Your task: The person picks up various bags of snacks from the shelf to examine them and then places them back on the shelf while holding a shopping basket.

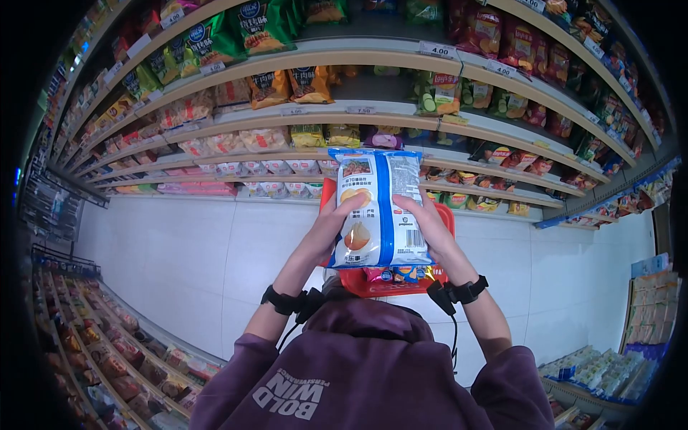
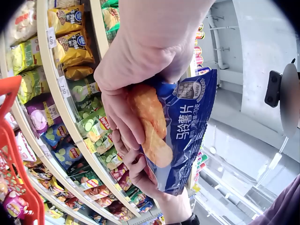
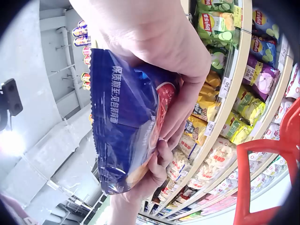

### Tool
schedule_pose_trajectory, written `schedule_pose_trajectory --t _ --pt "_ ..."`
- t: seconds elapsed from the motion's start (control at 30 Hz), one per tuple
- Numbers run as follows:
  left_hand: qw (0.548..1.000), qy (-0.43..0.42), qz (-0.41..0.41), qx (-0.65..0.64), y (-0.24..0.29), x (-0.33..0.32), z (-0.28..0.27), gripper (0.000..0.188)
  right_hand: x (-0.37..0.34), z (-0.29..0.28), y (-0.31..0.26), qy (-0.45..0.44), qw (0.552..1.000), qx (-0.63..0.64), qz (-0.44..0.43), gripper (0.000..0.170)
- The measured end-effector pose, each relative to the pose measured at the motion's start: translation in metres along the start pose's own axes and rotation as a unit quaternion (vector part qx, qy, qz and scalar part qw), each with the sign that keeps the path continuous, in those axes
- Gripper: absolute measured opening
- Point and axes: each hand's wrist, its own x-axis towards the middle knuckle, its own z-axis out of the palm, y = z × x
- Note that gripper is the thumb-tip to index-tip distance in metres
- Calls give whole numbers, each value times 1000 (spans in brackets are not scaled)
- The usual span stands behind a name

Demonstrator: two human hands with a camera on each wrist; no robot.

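Note:
A blue and white bag of potato chips [image 1: 385,240] is held between both hands in front of the chest, its printed back with the barcode facing up. The left hand [image 1: 335,219] grips its left side, thumb on the back panel. On the opposite side the right hand [image 1: 428,223] holds it in the same way. The wrist views show the fingers curled beneath, against the bag's blue front [image 2: 183,126] with its potato chip picture. In the right wrist view, fingertips of both hands come close together under the bag.
Below the bag is a red shopping basket [image 1: 369,290] with several colourful snack packets [image 1: 408,274] in it. Ahead, curved by the lens, run shelves [image 1: 351,107] of chip bags with price tags. Another stocked shelf [image 1: 118,344] stands behind at left. Pale floor tiles [image 1: 179,251] lie between.

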Motion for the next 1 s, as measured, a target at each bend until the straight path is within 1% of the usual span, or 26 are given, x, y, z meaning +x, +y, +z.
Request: schedule_pose_trajectory --t 0.07,0.1,0.2,0.3,0.4,0.43,0.63,0.8,0.9,1.0 --pt "1000 3 -8 2 2 -3 4 59 -6 3 -5 16 1000 15 17 82" --pt "1000 1 -18 -8 2 -3 5 59 -3 -2 -1 4 1000 19 20 82" --pt "999 -10 -33 -23 9 -7 10 58 -6 -2 -3 15 999 43 21 78" --pt "998 -24 -43 -44 10 -8 11 57 -5 -5 1 -2 998 59 0 63" --pt "995 -42 -63 -70 10 -8 8 57 -4 -8 5 7 998 58 7 56" --pt "993 -48 -70 -78 10 -9 7 57 -5 -8 5 3 998 62 7 56" --pt "993 -44 -59 -92 6 -8 2 57 -5 -5 6 -10 997 73 3 54" --pt "991 -25 -69 -110 7 -11 2 55 -8 2 3 -11 997 77 11 54" --pt "990 -28 -72 -114 6 -12 -4 54 -9 6 2 -7 997 74 13 55" --pt "991 -24 -62 -120 3 -11 -11 54 -9 10 1 -6 998 56 7 53"
